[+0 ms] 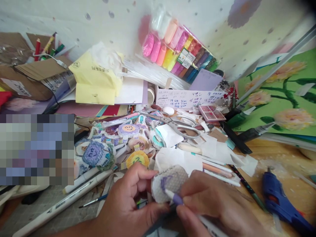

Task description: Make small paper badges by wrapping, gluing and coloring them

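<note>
Between the thumb and fingers of my left hand (133,197) is a small rounded grey-white piece with a dimpled surface (158,194). Curved purple strokes show on its face. My right hand (209,200) grips a purple marker (177,198), whose pale tip touches the piece by the strokes. Just beyond my left hand lie small round decorated pieces: a yellow one with a drawn face (137,159), a blue one with a face (96,154) and a lilac one with a face (128,128).
Scissors (182,126) rest on the pile behind my hands. A blue glue gun (278,194) lies at the right. White markers (61,204) and a thin paintbrush (93,200) are at the left. Packs of coloured clay (177,49) stand at the back, a flower painting (281,95) at the right.
</note>
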The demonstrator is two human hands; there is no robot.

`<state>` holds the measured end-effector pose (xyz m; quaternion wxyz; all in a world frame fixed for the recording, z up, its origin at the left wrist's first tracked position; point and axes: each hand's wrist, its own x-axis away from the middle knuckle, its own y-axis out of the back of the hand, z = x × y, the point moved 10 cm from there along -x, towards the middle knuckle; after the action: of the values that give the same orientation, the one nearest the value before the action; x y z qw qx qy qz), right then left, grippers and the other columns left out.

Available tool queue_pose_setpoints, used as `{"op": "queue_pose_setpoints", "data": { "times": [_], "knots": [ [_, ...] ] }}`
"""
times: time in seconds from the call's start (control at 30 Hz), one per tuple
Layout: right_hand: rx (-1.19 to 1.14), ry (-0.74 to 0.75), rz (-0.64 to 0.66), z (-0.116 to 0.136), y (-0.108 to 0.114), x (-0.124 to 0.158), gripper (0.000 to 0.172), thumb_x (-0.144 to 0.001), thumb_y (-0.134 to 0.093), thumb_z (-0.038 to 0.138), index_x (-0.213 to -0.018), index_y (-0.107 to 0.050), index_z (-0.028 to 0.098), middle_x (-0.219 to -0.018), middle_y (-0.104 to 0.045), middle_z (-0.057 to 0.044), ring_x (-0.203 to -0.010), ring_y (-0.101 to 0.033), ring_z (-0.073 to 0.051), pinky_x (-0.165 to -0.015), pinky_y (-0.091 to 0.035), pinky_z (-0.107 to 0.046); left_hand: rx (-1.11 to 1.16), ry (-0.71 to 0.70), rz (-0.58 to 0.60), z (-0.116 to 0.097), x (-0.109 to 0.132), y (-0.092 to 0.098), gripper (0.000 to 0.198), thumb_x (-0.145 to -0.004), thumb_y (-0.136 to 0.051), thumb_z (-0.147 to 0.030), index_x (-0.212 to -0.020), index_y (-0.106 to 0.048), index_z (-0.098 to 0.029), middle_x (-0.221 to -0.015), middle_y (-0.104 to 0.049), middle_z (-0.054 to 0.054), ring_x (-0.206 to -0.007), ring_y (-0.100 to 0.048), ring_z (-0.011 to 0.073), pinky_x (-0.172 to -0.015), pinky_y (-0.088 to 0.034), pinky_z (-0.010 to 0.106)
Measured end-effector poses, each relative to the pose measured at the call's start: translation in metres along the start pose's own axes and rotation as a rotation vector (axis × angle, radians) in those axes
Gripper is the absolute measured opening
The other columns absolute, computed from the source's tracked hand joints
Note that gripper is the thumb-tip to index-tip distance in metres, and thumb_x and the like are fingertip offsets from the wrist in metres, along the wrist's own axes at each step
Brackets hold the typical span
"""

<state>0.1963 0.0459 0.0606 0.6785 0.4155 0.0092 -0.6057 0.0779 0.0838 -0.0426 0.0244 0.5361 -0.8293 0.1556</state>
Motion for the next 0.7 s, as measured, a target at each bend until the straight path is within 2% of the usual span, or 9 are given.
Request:
{"op": "queue_pose_setpoints", "data": {
  "times": [0.13, 0.27, 0.37, 0.5, 0.6, 0.7],
  "knots": [
    [0.012, -0.082, -0.13, -0.008, 0.013, 0.001, 0.018, -0.074, -0.064, 0.003, -0.081, -0.059, 0.019, -0.07, -0.065, 0.0, -0.055, -0.063, -0.011, -0.049, -0.05, -0.02, -0.006, -0.014, -0.021, -0.002, 0.001, 0.002, 0.028, -0.066, -0.078, -0.017, -0.086, -0.059, -0.023, -0.073, -0.076, -0.001, -0.066, -0.069, 0.0158, -0.063, -0.051, 0.024],
    [0.03, -0.016, -0.064, -0.001, 0.005, -0.001, 0.021, -0.072, -0.066, 0.002, -0.082, -0.06, 0.019, -0.07, -0.066, 0.0, -0.056, -0.063, -0.011, -0.052, -0.052, -0.021, -0.018, -0.006, -0.004, -0.002, 0.003, 0.002, 0.027, -0.067, -0.077, -0.017, -0.086, -0.058, -0.023, -0.074, -0.076, -0.001, -0.065, -0.068, 0.0158, -0.062, -0.051, 0.024],
    [0.062, -0.071, -0.16, -0.006, 0.013, 0.001, 0.018, -0.073, -0.064, 0.003, -0.082, -0.06, 0.019, -0.071, -0.066, -0.001, -0.055, -0.063, -0.012, -0.048, -0.051, -0.021, -0.025, -0.019, -0.023, -0.003, 0.003, 0.004, 0.028, -0.067, -0.077, -0.016, -0.086, -0.058, -0.023, -0.077, -0.077, 0.0, -0.069, -0.069, 0.0162, -0.064, -0.051, 0.024],
    [0.07, 0.014, -0.048, 0.002, 0.003, 0.001, 0.024, -0.07, -0.066, 0.001, -0.085, -0.059, 0.019, -0.071, -0.067, 0.0, -0.055, -0.063, -0.011, -0.052, -0.053, -0.022, -0.022, -0.011, -0.013, -0.001, 0.001, 0.002, 0.027, -0.067, -0.077, -0.017, -0.086, -0.058, -0.023, -0.075, -0.076, 0.0, -0.067, -0.069, 0.0163, -0.063, -0.051, 0.025],
    [0.059, -0.038, -0.09, -0.004, 0.009, 0.001, 0.022, -0.072, -0.064, 0.001, -0.084, -0.059, 0.019, -0.071, -0.066, -0.001, -0.055, -0.063, -0.012, -0.048, -0.051, -0.022, -0.018, -0.018, -0.03, -0.002, 0.001, 0.003, 0.027, -0.067, -0.077, -0.018, -0.086, -0.059, -0.023, -0.074, -0.076, -0.001, -0.067, -0.068, 0.0153, -0.064, -0.051, 0.024],
    [0.048, -0.005, -0.074, -0.001, 0.007, 0.001, 0.024, -0.072, -0.064, 0.0, -0.085, -0.059, 0.019, -0.07, -0.066, 0.0, -0.056, -0.063, -0.012, -0.051, -0.052, -0.022, -0.012, -0.004, -0.014, -0.002, 0.001, 0.001, 0.026, -0.067, -0.078, -0.019, -0.086, -0.059, -0.023, -0.074, -0.077, -0.001, -0.067, -0.068, 0.0155, -0.064, -0.051, 0.024]
  ]
}}
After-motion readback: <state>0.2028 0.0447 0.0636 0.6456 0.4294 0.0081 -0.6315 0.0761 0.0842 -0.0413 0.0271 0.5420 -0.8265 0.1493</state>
